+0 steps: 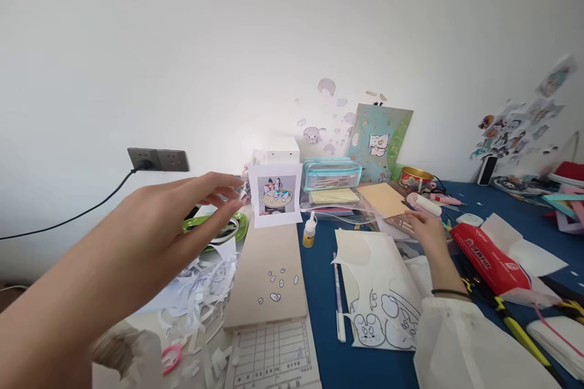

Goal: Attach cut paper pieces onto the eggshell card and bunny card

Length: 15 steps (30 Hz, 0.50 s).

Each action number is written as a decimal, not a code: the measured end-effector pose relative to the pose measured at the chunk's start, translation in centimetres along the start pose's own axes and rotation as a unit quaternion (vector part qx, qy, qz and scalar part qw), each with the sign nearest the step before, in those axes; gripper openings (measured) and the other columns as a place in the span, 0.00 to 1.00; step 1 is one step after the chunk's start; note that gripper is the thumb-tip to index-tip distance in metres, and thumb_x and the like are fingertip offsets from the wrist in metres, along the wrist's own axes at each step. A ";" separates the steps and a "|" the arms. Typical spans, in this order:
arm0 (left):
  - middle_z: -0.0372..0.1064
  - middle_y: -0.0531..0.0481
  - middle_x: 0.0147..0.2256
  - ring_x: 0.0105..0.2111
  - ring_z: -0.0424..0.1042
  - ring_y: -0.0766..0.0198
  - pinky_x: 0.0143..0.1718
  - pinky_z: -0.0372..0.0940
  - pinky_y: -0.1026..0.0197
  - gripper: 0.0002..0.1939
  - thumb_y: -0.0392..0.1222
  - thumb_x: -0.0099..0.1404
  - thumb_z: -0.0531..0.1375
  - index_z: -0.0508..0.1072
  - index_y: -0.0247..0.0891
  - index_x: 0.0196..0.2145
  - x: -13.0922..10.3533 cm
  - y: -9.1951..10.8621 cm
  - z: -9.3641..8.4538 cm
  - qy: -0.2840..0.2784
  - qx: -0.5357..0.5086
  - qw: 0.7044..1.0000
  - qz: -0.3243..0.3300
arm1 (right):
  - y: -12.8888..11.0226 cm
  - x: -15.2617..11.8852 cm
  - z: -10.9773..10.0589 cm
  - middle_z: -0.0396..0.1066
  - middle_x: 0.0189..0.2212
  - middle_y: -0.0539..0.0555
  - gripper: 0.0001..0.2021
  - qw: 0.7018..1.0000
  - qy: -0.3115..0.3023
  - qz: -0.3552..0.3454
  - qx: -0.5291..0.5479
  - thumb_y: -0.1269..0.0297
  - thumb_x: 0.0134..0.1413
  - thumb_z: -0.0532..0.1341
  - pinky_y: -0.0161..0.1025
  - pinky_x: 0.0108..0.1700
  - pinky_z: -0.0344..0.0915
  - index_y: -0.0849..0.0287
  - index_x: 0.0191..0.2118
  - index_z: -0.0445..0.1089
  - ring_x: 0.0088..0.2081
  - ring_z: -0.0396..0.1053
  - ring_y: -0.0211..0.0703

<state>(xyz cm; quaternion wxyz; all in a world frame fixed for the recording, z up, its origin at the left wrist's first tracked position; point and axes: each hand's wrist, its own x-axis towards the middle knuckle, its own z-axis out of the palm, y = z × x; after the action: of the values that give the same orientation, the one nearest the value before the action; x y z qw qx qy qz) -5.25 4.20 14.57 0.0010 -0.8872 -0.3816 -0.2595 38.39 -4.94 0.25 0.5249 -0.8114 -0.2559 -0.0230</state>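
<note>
My left hand (pixel 182 213) is raised at the left, thumb and fingers apart, with nothing seen between them. Below it lie a green tray (pixel 242 230) and a heap of white paper scraps (pixel 201 285). Further right, my right hand (pixel 427 230) reaches to a brownish, see-through flat piece (pixel 400 224) beside an orange-yellow paper sheet (pixel 382 199). Its fingers are closed at that piece's edge; the exact grip is too small to make out. Between the hands, a beige board (pixel 269 255) carries several small outlined paper cutouts (pixel 275 296). A printed picture (pixel 276 194) stands at its far end.
A glue bottle (pixel 309 232), a pen (pixel 338 301) and a white sheet with drawn shapes (pixel 378 292) lie mid-table. Behind is a clear-blue pencil case (pixel 331 174). A red package (pixel 490 261) lies at right; pink scissor handles (pixel 171 358) show at front left.
</note>
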 end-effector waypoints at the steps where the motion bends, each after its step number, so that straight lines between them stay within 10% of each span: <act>1: 0.76 0.54 0.42 0.33 0.74 0.54 0.30 0.65 0.56 0.22 0.62 0.65 0.46 0.69 0.52 0.46 0.1 0.1 0.2 -0.009 0.001 1.000 -0.003 | 0.9 0.3 0.3 0.69 0.47 0.56 0.14 0.999 -0.014 0.035 0.020 0.60 0.60 0.58 0.46 0.43 0.69 0.60 0.49 0.68 0.43 0.70 0.44; 7: 0.76 0.55 0.43 0.39 0.75 0.51 0.34 0.67 0.56 0.21 0.62 0.63 0.47 0.70 0.54 0.46 0.6 -0.1 1.4 -0.038 0.016 0.999 -0.011 | 3.2 1.1 2.7 0.68 0.48 0.57 0.15 0.960 -0.089 0.199 0.174 0.61 0.61 0.58 0.47 0.44 0.69 0.60 0.51 0.66 0.44 0.70 0.45; 15: 0.76 0.55 0.42 0.36 0.75 0.52 0.31 0.66 0.59 0.20 0.62 0.62 0.49 0.71 0.54 0.45 0.7 0.0 1.6 -0.038 0.008 0.999 -0.011 | 2.3 1.5 3.0 0.71 0.35 0.51 0.05 0.895 -0.123 0.212 0.373 0.69 0.59 0.58 0.35 0.32 0.70 0.61 0.41 0.68 0.33 0.72 0.37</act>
<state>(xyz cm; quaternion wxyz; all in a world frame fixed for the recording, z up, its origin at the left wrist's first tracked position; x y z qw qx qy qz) -4.10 5.00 13.54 -0.0091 -0.8921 -0.3932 -0.2222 39.97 -2.51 -2.57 0.7458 -0.5874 -0.1299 0.2861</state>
